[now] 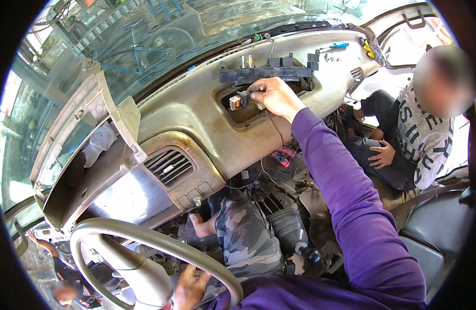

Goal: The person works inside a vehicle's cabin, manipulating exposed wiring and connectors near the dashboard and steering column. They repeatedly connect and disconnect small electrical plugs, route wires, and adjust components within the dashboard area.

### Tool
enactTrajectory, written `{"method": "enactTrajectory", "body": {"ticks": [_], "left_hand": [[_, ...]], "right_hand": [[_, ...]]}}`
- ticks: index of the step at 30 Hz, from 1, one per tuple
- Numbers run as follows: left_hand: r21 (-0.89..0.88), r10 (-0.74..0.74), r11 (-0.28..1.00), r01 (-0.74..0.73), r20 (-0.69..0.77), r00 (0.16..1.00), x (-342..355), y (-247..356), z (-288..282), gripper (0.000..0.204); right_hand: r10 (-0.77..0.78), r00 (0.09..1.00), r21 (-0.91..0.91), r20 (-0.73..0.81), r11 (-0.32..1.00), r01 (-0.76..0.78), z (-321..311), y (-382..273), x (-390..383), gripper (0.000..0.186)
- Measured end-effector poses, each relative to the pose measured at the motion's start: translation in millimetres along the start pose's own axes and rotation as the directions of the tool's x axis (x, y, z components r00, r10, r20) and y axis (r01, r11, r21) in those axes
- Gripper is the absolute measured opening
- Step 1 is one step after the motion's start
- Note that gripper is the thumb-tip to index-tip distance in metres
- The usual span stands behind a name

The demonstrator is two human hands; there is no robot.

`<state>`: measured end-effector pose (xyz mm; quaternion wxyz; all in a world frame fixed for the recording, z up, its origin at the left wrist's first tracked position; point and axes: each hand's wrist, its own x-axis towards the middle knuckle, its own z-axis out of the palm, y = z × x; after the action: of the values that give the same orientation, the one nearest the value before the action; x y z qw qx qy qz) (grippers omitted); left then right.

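Holding a small coil part (235,103) in a closed pinch of right hand (278,97), at twelve o'clock, just over the dashboard opening (248,117). Apparently midway: already uncovered there, not yet closed up. Cannot tell the grip of left hand (191,288), toward seven o'clock.

Beige dashboard (201,121) is the carrier; long black strip (263,76) lies along the far edge of its opening; small clear-cased block (246,61) and black blocks (279,62) at the strip's far side, contact unclear; to the right, blue-handled screwdriver (339,45) lies flat; yellow-and-black tool (368,47) near the corner.
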<state>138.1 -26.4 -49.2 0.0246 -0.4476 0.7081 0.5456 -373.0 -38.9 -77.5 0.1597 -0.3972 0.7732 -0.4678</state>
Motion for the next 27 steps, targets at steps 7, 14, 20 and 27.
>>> {"method": "enactTrajectory", "body": {"ticks": [7,14,20,27], "left_hand": [[-0.167,0.55,0.831,-0.53,0.383,0.742,-54,112,-145,0.054],[0.483,0.826,0.429,-0.764,0.134,0.548,80,294,-31,0.035],[0.688,0.751,0.279,-0.67,0.28,0.599,274,289,8,0.05],[0.549,0.623,0.554,-0.626,0.226,0.749,325,283,43,0.061]], "right_hand": [[-0.026,0.998,-0.102,0.049,0.994,0.031,0,-4,5,0.025],[-0.067,0.996,-0.087,-0.055,0.994,0.062,-9,16,6,0.02],[-0.101,0.995,-0.099,-0.026,0.99,0.098,6,-2,5,0.022],[-0.038,0.998,-0.077,-0.052,0.996,0.034,-3,-3,1,0.023]]}}
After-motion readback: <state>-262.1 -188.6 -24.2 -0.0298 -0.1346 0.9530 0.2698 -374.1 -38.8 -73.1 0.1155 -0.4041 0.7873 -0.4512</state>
